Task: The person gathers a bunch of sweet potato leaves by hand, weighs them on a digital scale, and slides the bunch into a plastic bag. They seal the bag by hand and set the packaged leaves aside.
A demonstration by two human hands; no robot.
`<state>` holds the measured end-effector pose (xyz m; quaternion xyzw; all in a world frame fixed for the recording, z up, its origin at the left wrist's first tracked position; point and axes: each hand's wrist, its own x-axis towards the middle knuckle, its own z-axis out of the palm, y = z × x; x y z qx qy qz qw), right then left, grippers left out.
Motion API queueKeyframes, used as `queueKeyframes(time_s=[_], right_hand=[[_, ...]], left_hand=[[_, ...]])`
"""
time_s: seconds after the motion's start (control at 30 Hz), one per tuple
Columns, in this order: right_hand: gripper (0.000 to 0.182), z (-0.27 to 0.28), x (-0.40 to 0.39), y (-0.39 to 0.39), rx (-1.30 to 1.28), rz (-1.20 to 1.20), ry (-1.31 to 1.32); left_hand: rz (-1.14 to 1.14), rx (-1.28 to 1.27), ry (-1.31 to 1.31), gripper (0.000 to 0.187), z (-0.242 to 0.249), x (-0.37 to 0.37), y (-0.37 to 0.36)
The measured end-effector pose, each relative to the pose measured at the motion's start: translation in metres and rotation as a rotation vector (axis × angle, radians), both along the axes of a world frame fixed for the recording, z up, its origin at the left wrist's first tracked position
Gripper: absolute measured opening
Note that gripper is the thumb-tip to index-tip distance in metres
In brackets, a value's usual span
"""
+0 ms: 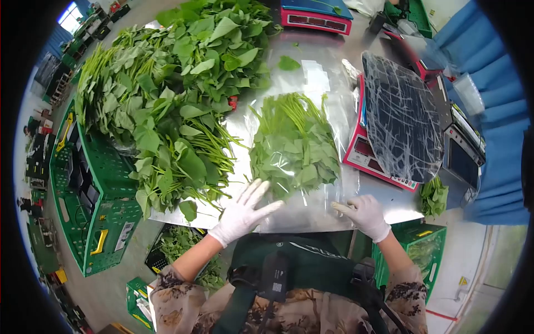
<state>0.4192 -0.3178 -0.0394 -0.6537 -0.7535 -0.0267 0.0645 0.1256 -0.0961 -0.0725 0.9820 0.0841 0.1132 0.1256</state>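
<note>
A clear plastic bag packed with leafy green stems lies flat on the metal table, stem ends pointing away from me. My left hand, in a white glove, is spread open at the near left corner of the bag, its fingertips right by the leaves. Beside the bag's near right corner is my gloved right hand, fingers loosely bent and apart, pointing left. Nothing shows in either hand. A large heap of loose leafy greens covers the table's left side, its stems close to my left hand.
At the right, a red scale carries a dark, plastic-wrapped plate. Another red scale stands at the back. A green crate borders the left side, and a second green crate sits below the right edge. Blue curtains hang at right.
</note>
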Motion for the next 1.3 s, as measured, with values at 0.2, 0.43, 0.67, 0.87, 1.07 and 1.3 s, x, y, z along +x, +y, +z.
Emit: queueKeyframes(time_s=[0.2,0.43,0.67,0.87,1.07,1.3], right_hand=[[0.026,-0.028,0.011,0.017,0.057,-0.02,0.084],[0.016,0.008,0.018,0.04,0.294,-0.196,0.588],[0.012,0.099,0.05,0.139,0.558,-0.211,1.388],[0.019,0.086,0.072,0.201,0.756,-0.091,1.506],[0.026,0.077,0.032,0.183,0.711,-0.339,1.389],[0.028,0.009,-0.015,0.132,0.368,-0.569,1.501]], left_hand=[[-0.124,0.097,0.028,0.063,-0.016,0.001,0.004],[-0.097,-0.241,-0.111,0.06,0.007,0.004,0.026],[0.215,-0.805,-0.838,0.033,0.115,0.078,0.095],[0.327,-1.019,-1.121,0.038,0.138,0.119,0.123],[0.57,-1.083,-1.213,0.029,0.118,0.106,0.101],[0.971,-1.278,-1.003,0.029,0.044,0.057,0.042]])
